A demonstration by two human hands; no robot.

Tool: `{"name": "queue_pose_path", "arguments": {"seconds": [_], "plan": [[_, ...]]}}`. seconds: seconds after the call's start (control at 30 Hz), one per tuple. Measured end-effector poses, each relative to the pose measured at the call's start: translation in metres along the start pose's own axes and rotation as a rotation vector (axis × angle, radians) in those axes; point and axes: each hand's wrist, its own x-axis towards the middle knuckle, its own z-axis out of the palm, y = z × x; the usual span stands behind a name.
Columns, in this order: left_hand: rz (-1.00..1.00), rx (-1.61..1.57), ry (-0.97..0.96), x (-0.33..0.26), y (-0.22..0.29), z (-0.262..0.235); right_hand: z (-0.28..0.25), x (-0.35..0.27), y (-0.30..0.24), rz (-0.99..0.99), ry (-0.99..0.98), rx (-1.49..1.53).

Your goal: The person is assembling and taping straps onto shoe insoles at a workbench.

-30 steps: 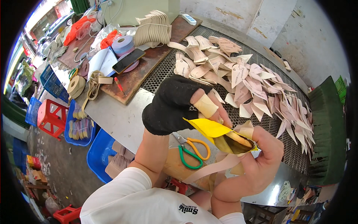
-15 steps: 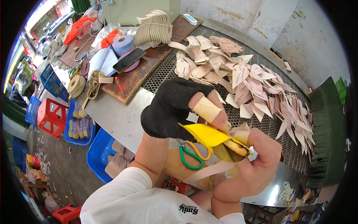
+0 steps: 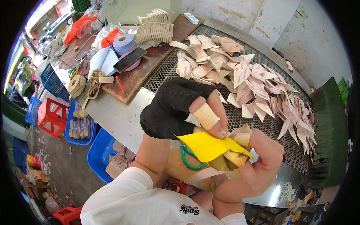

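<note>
Green-handled scissors: only one handle loop visible; blades hidden behind the yellow sheet. Right hand palm hidden.

I see a bright yellow piece, flat and roughly triangular, its point aimed right, lying over tan strips. It's pinched between my left hand and right hand, above the counter edge.
</note>
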Motion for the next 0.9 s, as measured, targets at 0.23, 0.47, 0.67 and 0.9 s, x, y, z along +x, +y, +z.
{"name": "queue_pose_path", "arguments": {"seconds": [0.23, 0.47, 0.67, 0.9], "plan": [[-0.028, -0.014, 0.011, -0.001, 0.002, -0.001, -0.002, 0.000, 0.000, -0.024, -0.029, -0.012], [-0.037, -0.014, -0.018, 0.001, 0.003, 0.001, -0.002, -0.002, 0.001, -0.022, -0.009, -0.012], [-0.010, -0.021, -0.021, 0.001, 0.004, 0.002, 0.001, -0.003, -0.002, 0.001, -0.001, 0.007], [-0.173, -0.051, 0.044, 0.012, 0.030, 0.012, -0.003, -0.003, -0.004, -0.074, -0.042, -0.073]]}}
